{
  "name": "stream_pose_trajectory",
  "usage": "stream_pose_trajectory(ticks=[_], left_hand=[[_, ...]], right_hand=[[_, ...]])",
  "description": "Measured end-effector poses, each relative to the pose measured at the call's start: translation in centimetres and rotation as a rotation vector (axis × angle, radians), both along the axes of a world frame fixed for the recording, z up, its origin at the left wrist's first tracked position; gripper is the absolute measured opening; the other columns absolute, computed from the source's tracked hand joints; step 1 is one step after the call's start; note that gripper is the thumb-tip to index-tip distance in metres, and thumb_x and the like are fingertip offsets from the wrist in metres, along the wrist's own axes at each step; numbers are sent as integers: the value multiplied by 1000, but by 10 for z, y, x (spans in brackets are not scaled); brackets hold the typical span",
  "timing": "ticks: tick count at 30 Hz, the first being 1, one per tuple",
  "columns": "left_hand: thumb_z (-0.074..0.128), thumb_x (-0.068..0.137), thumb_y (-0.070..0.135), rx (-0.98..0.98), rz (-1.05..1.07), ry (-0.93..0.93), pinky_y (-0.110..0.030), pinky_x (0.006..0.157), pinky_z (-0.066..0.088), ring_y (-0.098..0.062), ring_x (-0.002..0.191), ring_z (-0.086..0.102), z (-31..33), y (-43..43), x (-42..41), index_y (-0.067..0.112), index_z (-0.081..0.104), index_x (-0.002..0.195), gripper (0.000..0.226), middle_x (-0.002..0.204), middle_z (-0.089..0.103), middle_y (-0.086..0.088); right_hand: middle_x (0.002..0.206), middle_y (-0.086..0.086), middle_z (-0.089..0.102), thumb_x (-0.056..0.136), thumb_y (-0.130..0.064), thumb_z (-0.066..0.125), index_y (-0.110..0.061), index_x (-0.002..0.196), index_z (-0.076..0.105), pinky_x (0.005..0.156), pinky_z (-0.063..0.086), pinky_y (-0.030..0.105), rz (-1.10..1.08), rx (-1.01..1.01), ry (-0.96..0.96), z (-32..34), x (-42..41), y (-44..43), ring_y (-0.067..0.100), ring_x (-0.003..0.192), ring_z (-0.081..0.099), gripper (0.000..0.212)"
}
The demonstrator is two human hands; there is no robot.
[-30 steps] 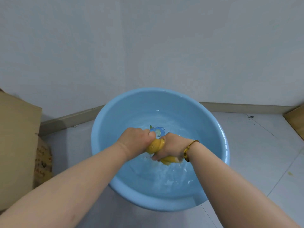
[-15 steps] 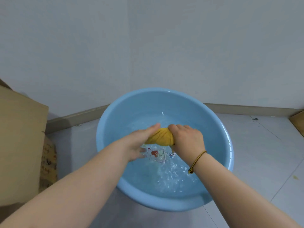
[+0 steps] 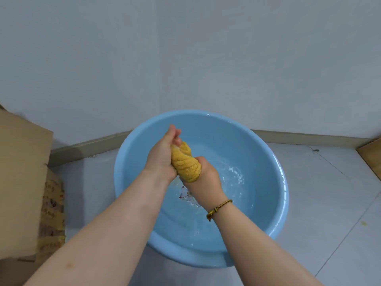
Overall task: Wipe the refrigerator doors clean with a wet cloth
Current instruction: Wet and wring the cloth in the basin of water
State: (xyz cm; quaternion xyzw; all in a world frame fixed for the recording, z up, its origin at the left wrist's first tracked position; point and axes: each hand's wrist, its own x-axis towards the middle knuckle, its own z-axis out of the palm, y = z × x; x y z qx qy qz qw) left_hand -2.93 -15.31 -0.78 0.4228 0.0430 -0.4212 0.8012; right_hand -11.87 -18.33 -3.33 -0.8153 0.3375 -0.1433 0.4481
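Observation:
A wet yellow cloth point(image 3: 186, 163) is twisted into a tight roll above a light blue basin point(image 3: 274, 188) holding shallow water. My left hand point(image 3: 162, 157) grips the cloth's upper end, fingers wrapped round it. My right hand point(image 3: 206, 178) holds the lower end from underneath; a braided cord bracelet point(image 3: 218, 209) sits on that wrist. Water in the basin is rippled and splashed below the cloth. No refrigerator is in view.
A plain grey wall rises just behind the basin, with a beige skirting board point(image 3: 88, 145) along its foot. A cardboard box point(image 3: 22, 182) stands at the left, and another brown edge point(image 3: 371, 155) shows at the far right. Pale floor tiles point(image 3: 329, 213) surround the basin.
Both hands have lifted the cloth out of the water and turned it from lying crosswise to a near-upright twisted roll. The left hand, loose half a second ago, now grips it.

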Motion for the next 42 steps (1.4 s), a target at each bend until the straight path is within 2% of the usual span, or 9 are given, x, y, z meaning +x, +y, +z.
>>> stream_pose_trajectory(ticks=[9,13,17,20,25,30,36,40,42], left_hand=[[38,96,26,4,-268,-115,-21,48,37,-9,36,45,-4,13,-3,14,58,96,23,34,38,8],[41,92,3,27,-455,-216,-15,51,51,-9,55,62,-5,21,5,26,43,124,39,74,69,3],[43,84,-13,34,-674,-269,-20,67,54,-14,89,60,-8,27,10,24,33,137,65,123,51,-7],[59,70,-14,178,-970,-360,-27,68,56,-20,92,60,-6,31,17,25,39,127,72,112,56,-5],[63,77,4,781,-1151,-966,-14,42,39,-9,55,56,-13,25,-6,18,50,72,19,64,55,3],[55,80,14,1138,-835,-1619,-27,65,37,-27,95,58,-26,16,-13,15,51,101,21,100,61,-5],[46,86,15,1101,-792,-2035,-22,48,23,-27,93,61,-29,18,-5,14,50,107,21,102,65,-6],[83,39,19,932,-579,-2289,-11,49,-4,-18,36,54,-16,20,0,15,59,62,33,46,58,-2],[70,68,20,893,-662,-2126,-19,41,13,-24,65,65,-19,20,1,14,60,90,25,75,67,-4]], right_hand=[[45,-8,52,82,0,61,-15,68,52,39,28,11,239,680,178,6,-15,-11,5,37,43,23],[57,-4,43,84,-14,60,-14,87,52,41,30,13,280,43,412,4,-10,-20,12,57,57,8],[84,7,63,83,-16,58,-11,105,60,54,32,24,307,-637,350,6,-14,-33,27,86,63,22],[52,1,55,39,-8,81,-14,64,65,38,16,11,336,-1032,265,10,-20,-40,19,35,52,29],[44,-3,47,13,-7,82,-19,50,60,42,7,12,447,-1232,441,13,-15,-38,13,30,43,45],[76,3,45,85,-7,50,-11,83,49,61,34,27,436,-744,743,15,-4,-26,27,94,58,5],[60,-3,32,85,-16,48,-16,58,28,47,26,21,371,-461,668,0,-8,-25,18,60,39,33],[57,-5,35,80,-8,56,-18,56,29,45,23,16,261,-315,465,2,-16,-26,18,61,38,37],[58,-5,35,80,-7,57,-18,58,31,46,25,17,202,-262,423,-2,-15,-27,17,59,38,36]])
